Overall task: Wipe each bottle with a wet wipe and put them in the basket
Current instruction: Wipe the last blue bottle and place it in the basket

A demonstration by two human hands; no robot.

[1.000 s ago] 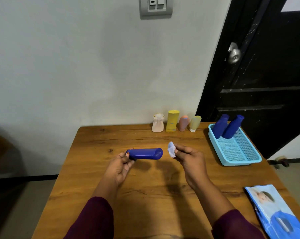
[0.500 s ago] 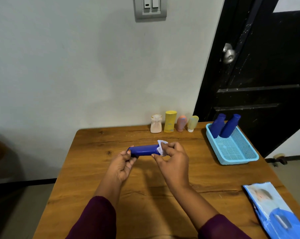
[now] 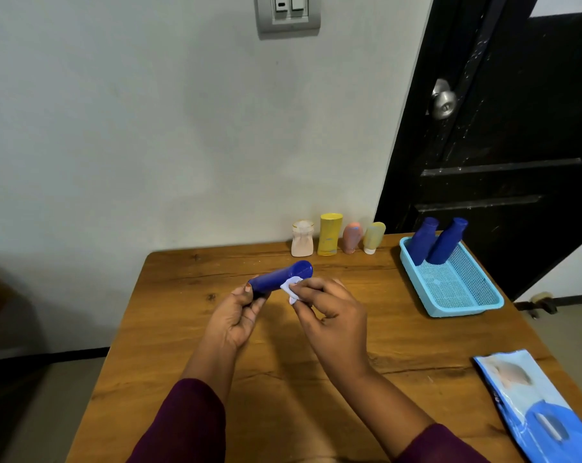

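Blue bottle (image 3: 283, 277) has tipped since half a second ago, free end now raised toward the right; wipe (image 3: 291, 289) slid from that end toward the middle. Left hand (image 3: 238, 315) grips the blue bottle by its lower end, above the desk (image 3: 169, 329). Right hand (image 3: 333, 315) pinches the white wipe against the bottle's near side. Basket (image 3: 463, 302) sits back right, two bottles (image 3: 423, 240) leaning at its far end. Four small bottles (image 3: 329, 233) line the wall. Wipes pack (image 3: 537, 406) lies at the near right corner.
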